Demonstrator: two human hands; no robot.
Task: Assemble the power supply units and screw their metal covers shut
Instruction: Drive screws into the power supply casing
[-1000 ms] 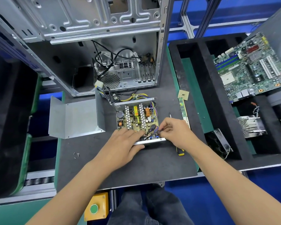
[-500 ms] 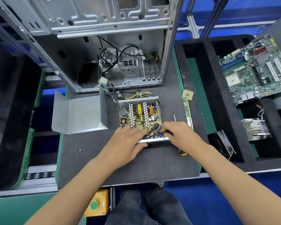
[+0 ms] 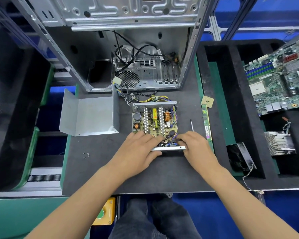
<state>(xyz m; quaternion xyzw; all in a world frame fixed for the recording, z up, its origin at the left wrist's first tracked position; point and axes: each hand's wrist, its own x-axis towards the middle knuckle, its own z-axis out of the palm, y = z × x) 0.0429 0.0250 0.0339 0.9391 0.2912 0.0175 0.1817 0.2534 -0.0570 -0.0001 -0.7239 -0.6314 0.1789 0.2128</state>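
Note:
The open power supply unit (image 3: 154, 121) lies in the middle of the black mat, its circuit board and heat sinks exposed. Its bent metal cover (image 3: 88, 116) lies apart to the left. My left hand (image 3: 138, 150) lies over the unit's near wall, fingers on the board and thumb against the wall's outer side. My right hand (image 3: 195, 147) is at the near right corner, its fingertips curled on the dark wires (image 3: 171, 137) there. Three loose screws (image 3: 86, 155) lie on the mat to the left. A screwdriver shaft (image 3: 191, 125) sticks out beyond my right hand.
An open computer case (image 3: 128, 49) stands behind the unit, joined to it by cables. A RAM stick (image 3: 206, 121) and CPU chip (image 3: 207, 101) lie on the mat's right edge. The foam tray to the right holds a motherboard (image 3: 280, 78), a heatsink (image 3: 278, 144) and a fan (image 3: 240, 156).
My right hand has sunk from a raised pinch above the board to the wires at the near right corner. My left hand has stayed on the near wall.

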